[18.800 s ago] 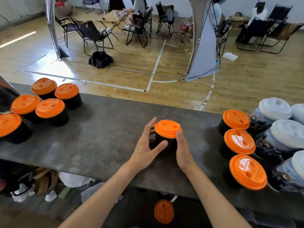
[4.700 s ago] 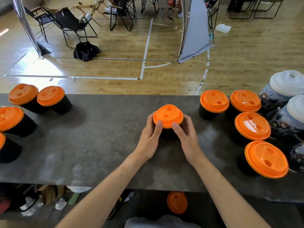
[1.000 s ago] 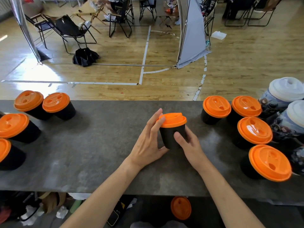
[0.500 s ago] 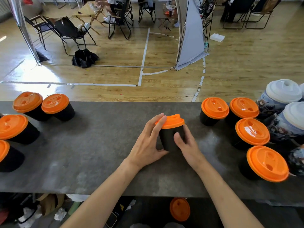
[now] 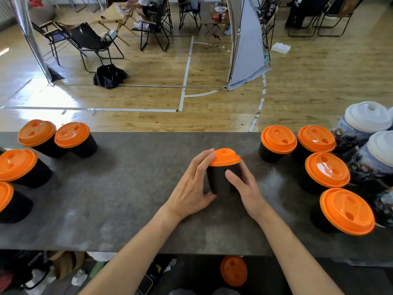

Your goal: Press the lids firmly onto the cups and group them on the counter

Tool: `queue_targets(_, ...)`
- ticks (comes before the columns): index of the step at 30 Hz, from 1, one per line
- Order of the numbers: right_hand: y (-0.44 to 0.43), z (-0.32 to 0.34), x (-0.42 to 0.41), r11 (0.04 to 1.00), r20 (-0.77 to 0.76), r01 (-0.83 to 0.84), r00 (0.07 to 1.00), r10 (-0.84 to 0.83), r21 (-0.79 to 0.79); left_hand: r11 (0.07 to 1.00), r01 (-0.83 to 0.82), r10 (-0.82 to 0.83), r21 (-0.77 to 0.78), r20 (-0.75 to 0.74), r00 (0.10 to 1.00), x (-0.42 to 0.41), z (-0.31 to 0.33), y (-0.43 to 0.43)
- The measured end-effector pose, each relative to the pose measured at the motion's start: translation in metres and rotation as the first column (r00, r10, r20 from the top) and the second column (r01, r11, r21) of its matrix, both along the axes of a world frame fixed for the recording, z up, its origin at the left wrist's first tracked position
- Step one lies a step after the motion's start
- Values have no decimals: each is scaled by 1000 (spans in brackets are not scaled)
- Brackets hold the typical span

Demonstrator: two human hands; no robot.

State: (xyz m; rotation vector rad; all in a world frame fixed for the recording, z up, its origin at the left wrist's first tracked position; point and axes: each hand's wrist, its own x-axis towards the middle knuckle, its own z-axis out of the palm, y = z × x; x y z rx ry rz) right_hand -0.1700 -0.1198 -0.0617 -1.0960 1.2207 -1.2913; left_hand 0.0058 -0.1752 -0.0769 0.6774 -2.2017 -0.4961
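Left of the lidded group (image 5: 278, 139), the upright cup (image 5: 221, 180) is standing clasped between left hand (image 5: 191, 189) and right hand (image 5: 245, 187), left fingertips (image 5: 208, 156) curling onto its lid (image 5: 226, 158), the right hand being nearer that group.

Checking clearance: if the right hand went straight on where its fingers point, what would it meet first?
The right hand holds the black cup, so that cup at once; beyond it, likely the left hand.

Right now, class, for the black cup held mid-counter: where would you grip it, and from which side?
Grip the black cup by its wall, below the orange lid, from both flanks, where the left hand and right hand are. The round wall suits a wrapped grip; the lid overhangs, so pulling there might loosen it.
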Motion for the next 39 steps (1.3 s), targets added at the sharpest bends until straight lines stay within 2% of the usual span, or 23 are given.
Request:
queue_targets(9, 1, 0, 1, 999, 28, -5, 1000, 4, 38, 998, -24, 28, -51, 83, 996, 0, -4, -2)
queue_targets(16, 3, 5, 1, 997, 14, -53, 999, 52, 50, 998, -35, 36, -45, 33, 999, -1, -3, -1)
queue_targets(19, 2, 3, 2, 999, -32, 1, 999, 1, 50, 998, -30, 33, -52, 63, 997, 0, -2, -2)
queue_targets(22, 4, 1, 2, 998, 8, 43, 999, -43, 46, 999, -30, 31, -27, 36, 999, -1, -3, -1)
queue_targets(27, 4, 1, 3, 998, -41, 6, 999, -4, 60, 993, -48, 54, -108, 56, 997, 1, -7, -2)
queue_targets(39, 4, -3, 5, 998, -87, 23, 996, -18, 57, 994, -110, 109, -17, -37, 993, -3, 1, -3)
